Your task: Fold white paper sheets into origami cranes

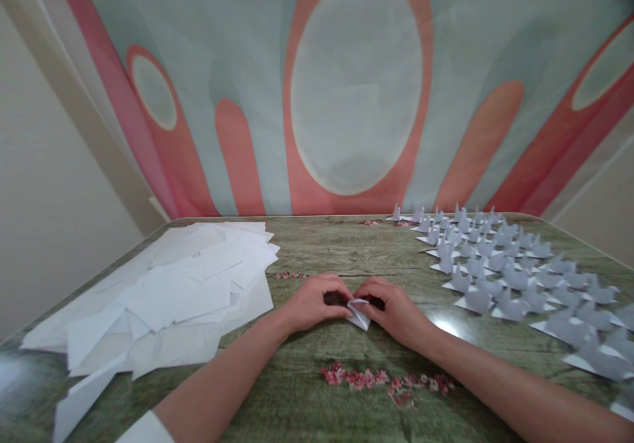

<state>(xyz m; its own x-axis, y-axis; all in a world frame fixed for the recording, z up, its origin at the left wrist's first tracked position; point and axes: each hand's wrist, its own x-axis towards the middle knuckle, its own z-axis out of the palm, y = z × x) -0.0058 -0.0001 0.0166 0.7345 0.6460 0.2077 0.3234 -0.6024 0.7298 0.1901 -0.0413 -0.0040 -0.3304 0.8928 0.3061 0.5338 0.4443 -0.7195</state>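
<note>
A small folded piece of white paper (359, 316) is pinched between my two hands, low over the middle of the table. My left hand (317, 301) grips its left side with thumb and fingertips. From the other side, my right hand (396, 307) holds the paper the same way, closed on its upper right edge. The lower tip of the paper points down toward me. Its upper part is partly hidden by my fingers.
A loose pile of white paper sheets (173, 291) covers the table's left side. Several rows of folded white paper birds (510, 307) stand on the right. The wooden-patterned table (317, 245) has pink flower prints (364, 378) and meets a patterned backdrop (356, 86) behind.
</note>
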